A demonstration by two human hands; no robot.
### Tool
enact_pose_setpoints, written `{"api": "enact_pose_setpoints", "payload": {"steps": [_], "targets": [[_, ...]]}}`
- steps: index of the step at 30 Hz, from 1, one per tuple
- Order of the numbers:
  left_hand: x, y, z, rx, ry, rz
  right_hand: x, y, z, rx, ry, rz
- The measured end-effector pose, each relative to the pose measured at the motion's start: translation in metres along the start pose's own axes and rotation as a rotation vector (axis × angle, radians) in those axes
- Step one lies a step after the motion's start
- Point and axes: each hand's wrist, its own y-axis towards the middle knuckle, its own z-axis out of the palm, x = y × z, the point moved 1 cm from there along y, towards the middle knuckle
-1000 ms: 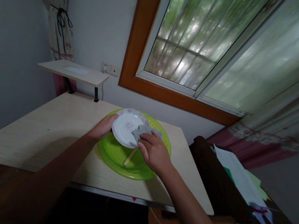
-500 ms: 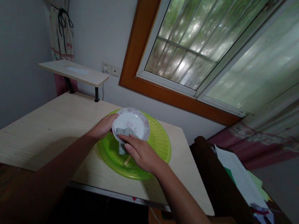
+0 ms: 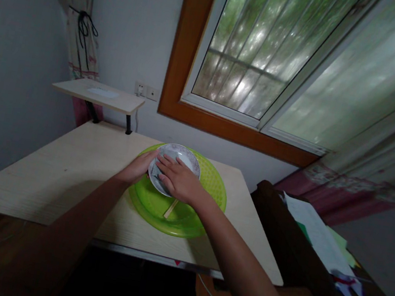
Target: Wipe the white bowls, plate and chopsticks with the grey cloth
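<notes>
My left hand (image 3: 139, 166) grips the left rim of a white plate (image 3: 192, 162) with a patterned border, its thumb along the edge. The plate is tilted toward me above a bright green plastic basket (image 3: 216, 181). My right hand (image 3: 180, 177) lies over the plate's inner face, fingers stretched out and pressing a grey cloth (image 3: 157, 167) against it. Most of the cloth is hidden under that hand. A pale wooden stick, perhaps a chopstick (image 3: 170, 209), lies in the basket below the plate; its upper end is covered.
The basket stands on a light wooden table (image 3: 67, 167). A small raised shelf (image 3: 115, 97) with a paper on it is at the back left. To the right, a dark brown piece of furniture (image 3: 281, 231) carries papers (image 3: 319, 232). A barred window (image 3: 250, 51) is behind.
My right hand has moved up and left across the plate with the cloth, which now shows less. More of the stick is visible. The left hand keeps its hold on the rim.
</notes>
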Motion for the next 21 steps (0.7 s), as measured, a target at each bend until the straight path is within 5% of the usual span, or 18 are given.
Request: {"api": "enact_pose_setpoints", "payload": {"steps": [11, 21], "targets": [[-0.002, -0.003, -0.001, 0.016, 0.052, -0.008, -0.017, -0.007, 0.007, -0.115, -0.179, 0.27], [-0.011, -0.011, 0.002, -0.048, 0.119, 0.007, -0.007, -0.054, -0.006, -0.07, -0.246, 0.279]]}}
